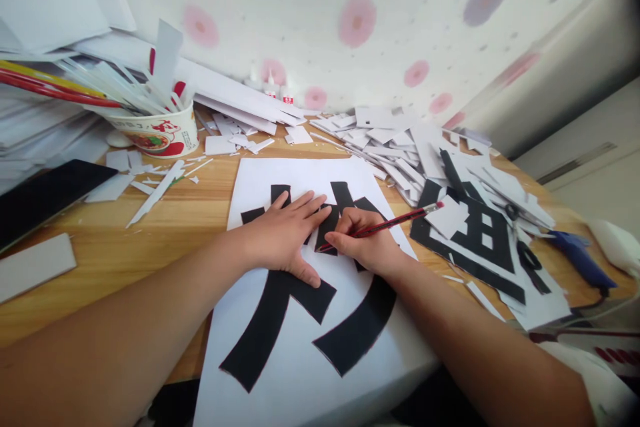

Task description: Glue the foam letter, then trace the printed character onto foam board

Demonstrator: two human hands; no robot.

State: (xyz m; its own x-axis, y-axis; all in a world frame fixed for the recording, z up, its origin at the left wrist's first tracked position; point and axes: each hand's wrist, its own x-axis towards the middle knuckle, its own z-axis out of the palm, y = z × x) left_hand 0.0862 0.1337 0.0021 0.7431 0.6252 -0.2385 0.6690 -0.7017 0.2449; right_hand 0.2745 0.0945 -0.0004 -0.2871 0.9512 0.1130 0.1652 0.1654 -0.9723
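Both hands meet mid-sheet: left hand (pixel 285 233) flat, open on the black cutout (pixel 280 320); right hand (pixel 367 240) grips a pencil (pixel 387 223), tip pointing left.

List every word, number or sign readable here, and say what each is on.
White sheet: large black character strokes, partly under both hands; not readable whole.
Second sheet: another large black character, half covered by scraps; cannot be read.
Paper cup: red printed characters, too blurred to read.
Small bottles by the wall: red labels, too small to read.
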